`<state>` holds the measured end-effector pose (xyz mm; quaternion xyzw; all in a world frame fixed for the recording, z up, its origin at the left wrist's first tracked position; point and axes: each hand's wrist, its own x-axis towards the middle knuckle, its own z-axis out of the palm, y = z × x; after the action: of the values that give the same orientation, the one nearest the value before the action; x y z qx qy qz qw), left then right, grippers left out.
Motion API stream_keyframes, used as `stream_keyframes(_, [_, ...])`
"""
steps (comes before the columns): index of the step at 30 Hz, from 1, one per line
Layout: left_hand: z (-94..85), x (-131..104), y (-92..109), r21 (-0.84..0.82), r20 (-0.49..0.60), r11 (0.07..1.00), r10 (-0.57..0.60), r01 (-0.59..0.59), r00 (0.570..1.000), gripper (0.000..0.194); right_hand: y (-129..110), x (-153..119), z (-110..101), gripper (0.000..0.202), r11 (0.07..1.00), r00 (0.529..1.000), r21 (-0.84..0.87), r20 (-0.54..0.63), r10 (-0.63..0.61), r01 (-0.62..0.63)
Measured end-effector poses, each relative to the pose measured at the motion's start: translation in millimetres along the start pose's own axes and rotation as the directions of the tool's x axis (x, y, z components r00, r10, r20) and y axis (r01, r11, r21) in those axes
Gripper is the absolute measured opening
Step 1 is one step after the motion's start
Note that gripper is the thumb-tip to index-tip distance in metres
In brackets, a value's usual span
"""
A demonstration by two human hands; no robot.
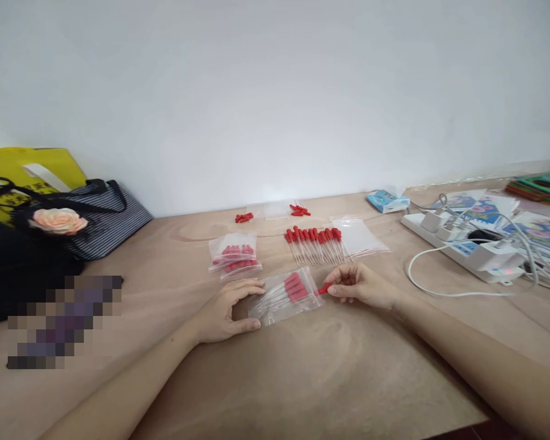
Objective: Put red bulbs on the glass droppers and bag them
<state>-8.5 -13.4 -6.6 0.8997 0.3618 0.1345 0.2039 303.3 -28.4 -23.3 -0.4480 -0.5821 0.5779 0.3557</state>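
Observation:
A clear zip bag (275,311) lies flat in front of me, with several red-bulbed droppers (295,287) inside. Spread with fingers and thumb apart, my left hand (227,310) touches the bag's left end. My right hand (360,287) is closed in a pinch on the red bulb of a dropper (323,288) at the bag's right-hand mouth; the rest of that dropper is hard to make out. Behind the bag, a row of loose droppers (318,244) lies side by side. Filled zip bags (233,250) are stacked to the left of that row.
Flat zip bags (360,237) lie right of the row. Loose red bulbs (244,217) sit near the wall. A white power strip (462,250) with cables and a blue tissue pack (387,200) are at right; a striped bag (105,214) stands at left.

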Motion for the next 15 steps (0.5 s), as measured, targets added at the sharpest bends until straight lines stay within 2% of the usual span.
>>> stream_keyframes(5, [0.5,1,0,0.007,-0.004,1.000,0.011,-0.011,1.000,0.050,2,3,6,0.028,0.996,0.998,-0.083,0.060,-0.029,0.034])
stream_keyframes(15, [2.2,0,-1,0.026,-0.001,1.000,0.014,-0.014,1.000,0.052,4,13,25,0.026,0.981,0.981,-0.125,0.144,-0.133,0.151])
